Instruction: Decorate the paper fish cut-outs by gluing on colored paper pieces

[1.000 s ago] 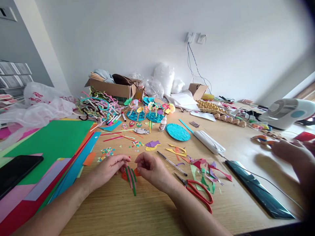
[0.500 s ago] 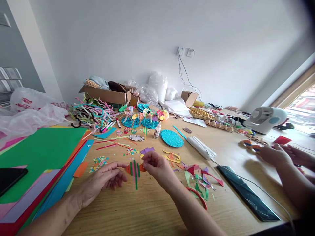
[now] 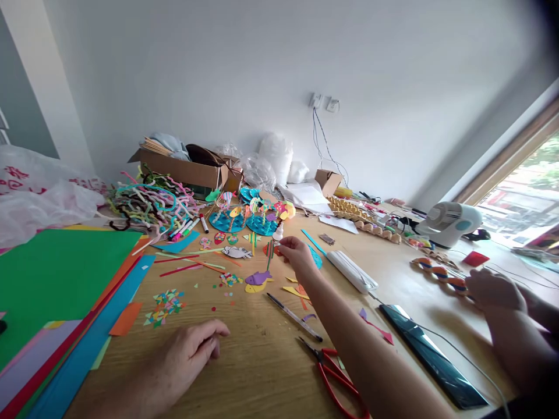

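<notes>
My right hand (image 3: pixel 297 254) pinches an orange paper fish (image 3: pixel 267 250) with green strips across it, above the table in front of the glue bottle (image 3: pixel 278 233). My fingers cover part of the fish. Lower left, my left hand (image 3: pixel 192 352) rests on the wood, loosely bent, with nothing in it. Between the hands lie a purple paper fish (image 3: pixel 257 278) and a yellow paper fish (image 3: pixel 257 288), overlapping. A pen (image 3: pixel 294 317) and red-handled scissors (image 3: pixel 334 375) lie left of my right forearm. Small paper bits (image 3: pixel 166 306) are scattered beyond my left hand.
Coloured paper sheets (image 3: pixel 65 279) are stacked at left, with pipe cleaners (image 3: pixel 152 198) behind. Blue discs (image 3: pixel 229 221) bearing paper fish stand at the back. A white power strip (image 3: pixel 351 270) and black phone (image 3: pixel 430 355) lie at right, near another person's hands (image 3: pixel 495 291).
My right hand has carried the striped orange fish forward, towards the glue bottle. My left hand has come away from the fish and down onto the table. The pen and scissors now show.
</notes>
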`<state>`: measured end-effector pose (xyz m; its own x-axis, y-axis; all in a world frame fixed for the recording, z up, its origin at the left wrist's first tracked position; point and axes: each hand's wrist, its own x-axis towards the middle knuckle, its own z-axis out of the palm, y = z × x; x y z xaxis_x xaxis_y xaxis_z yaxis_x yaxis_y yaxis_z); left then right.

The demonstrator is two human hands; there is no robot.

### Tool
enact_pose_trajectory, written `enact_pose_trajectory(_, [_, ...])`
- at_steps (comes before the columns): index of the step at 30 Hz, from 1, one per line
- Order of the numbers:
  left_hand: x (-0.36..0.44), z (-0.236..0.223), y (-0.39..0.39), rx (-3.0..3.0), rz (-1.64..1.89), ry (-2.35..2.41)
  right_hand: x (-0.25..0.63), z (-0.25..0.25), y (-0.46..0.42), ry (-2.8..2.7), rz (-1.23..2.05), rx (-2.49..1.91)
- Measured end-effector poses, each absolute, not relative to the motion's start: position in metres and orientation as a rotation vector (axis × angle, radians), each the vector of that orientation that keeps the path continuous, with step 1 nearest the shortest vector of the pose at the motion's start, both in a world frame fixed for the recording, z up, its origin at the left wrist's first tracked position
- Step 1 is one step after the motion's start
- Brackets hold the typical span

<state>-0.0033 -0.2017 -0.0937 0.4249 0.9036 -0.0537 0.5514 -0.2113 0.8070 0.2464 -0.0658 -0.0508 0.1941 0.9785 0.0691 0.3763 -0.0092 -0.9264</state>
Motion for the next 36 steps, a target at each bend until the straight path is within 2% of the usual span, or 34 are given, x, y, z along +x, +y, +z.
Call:
enact_pose_trajectory(9, [-0.002, -0.082, -0.203, 1.936, 0.556, 1.260, 0.270, -0.087, -0.040, -1.346, 0.860, -1.891])
enact_pose_trajectory(17, [-0.002, -0.085, -0.203, 1.941, 0.637, 1.247, 0.277, -0.093, -0.032, -1.536, 0.583, -2.025])
enact_pose_trajectory(27, [-0.004, -0.090, -0.205, 1.942, 0.711, 1.223, 0.278, -0.074, -0.038, -1.637, 0.296, -1.983])
enact_pose_trajectory(36, [-0.006, -0.096, -0.204, 2.004, 0.723, 1.164, 0.261, -0.077, -0.001, -1.608, 0.476, -1.895])
